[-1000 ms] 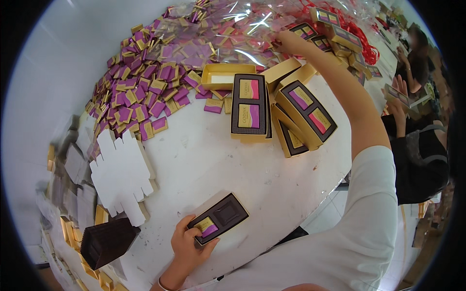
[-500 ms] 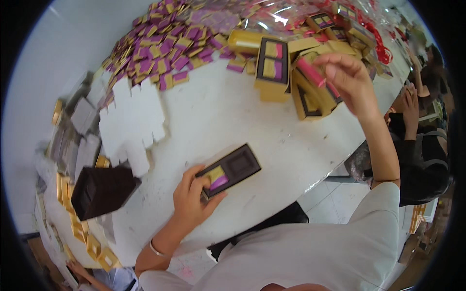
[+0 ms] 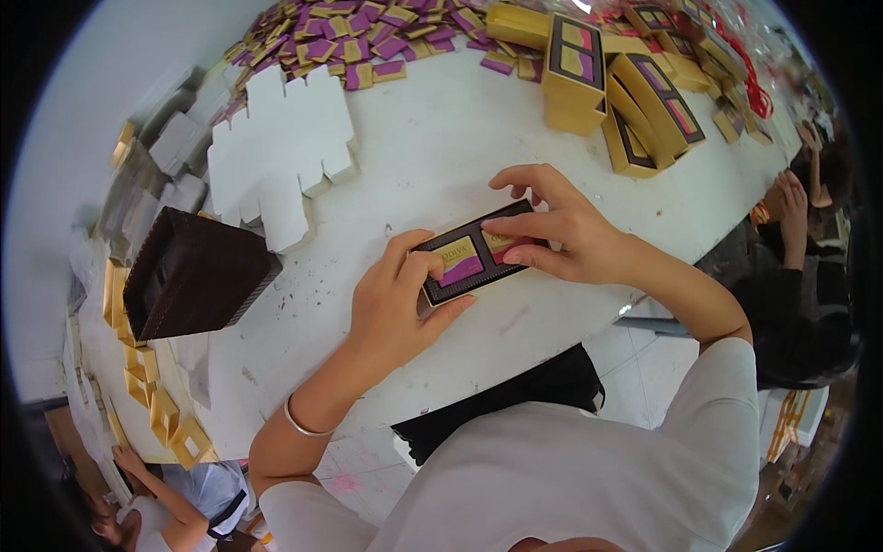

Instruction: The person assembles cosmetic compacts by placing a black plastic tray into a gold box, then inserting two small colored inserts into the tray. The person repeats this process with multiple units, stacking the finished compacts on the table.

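Note:
In the middle of the table, a small gold box with a dark two-compartment insert (image 3: 433, 289) lies tilted, its right end higher. My left hand (image 3: 391, 299) grips its left end, thumb along the near side and fingers over the far side. A purple-and-gold wrapped chocolate square (image 3: 462, 264) fills the left compartment. Over the right compartment, my right hand (image 3: 579, 235) has thumb and fingers on a pink-and-gold wrapped chocolate square (image 3: 499, 243), partly hidden beneath them.
A heap of purple-and-gold squares (image 3: 368, 35) spreads at the back. Filled gold boxes (image 3: 575, 97) stand back right, near red ribbon (image 3: 756, 97). To the left are stacked white cartons (image 3: 276, 138), a dark brown stack of inserts (image 3: 198, 276) and gold box parts (image 3: 166, 414). Other people work at both sides.
My right hand has come from the boxes at the back right down to the held box, bringing the pink square to its right compartment. The view has shifted; the left hand keeps its grip.

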Demonstrator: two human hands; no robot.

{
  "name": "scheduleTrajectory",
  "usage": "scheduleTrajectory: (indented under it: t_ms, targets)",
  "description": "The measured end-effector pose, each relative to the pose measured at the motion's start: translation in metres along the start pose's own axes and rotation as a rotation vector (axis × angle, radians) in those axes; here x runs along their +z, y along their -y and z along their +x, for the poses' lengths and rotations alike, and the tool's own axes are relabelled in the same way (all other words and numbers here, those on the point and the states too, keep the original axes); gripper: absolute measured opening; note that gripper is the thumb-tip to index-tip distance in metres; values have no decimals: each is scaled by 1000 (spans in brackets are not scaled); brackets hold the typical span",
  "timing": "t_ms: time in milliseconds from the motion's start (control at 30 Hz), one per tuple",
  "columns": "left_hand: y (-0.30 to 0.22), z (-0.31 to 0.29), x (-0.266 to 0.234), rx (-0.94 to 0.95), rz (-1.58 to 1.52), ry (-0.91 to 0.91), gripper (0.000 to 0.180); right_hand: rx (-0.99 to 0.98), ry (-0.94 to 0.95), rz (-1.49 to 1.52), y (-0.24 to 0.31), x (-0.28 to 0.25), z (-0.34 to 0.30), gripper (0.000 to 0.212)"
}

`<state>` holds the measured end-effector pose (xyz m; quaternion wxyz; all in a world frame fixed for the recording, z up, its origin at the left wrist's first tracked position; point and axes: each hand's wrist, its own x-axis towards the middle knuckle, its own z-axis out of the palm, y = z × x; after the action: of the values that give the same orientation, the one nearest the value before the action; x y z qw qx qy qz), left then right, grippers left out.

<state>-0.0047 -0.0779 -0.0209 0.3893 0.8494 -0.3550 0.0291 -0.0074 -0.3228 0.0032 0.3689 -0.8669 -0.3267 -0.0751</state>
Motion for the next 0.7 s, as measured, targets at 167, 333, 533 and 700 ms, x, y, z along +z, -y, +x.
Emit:
scheduleTrajectory:
  t_ms: [167, 333, 533, 700]
  targets:
    - [-4, 1, 2, 56, 54, 15, 49, 244, -85, 376, -5, 17, -20, 26]
    - [1, 1, 2, 115, 125, 14, 51, 261, -51, 279, -4, 23, -19, 28]
    - [-5, 1, -3, 72, 113, 88, 52, 113, -83, 102, 0, 12, -26, 37]
    - [-4, 2, -1, -6, 22, 81, 47, -60, -69, -260, 4, 13, -37, 48]
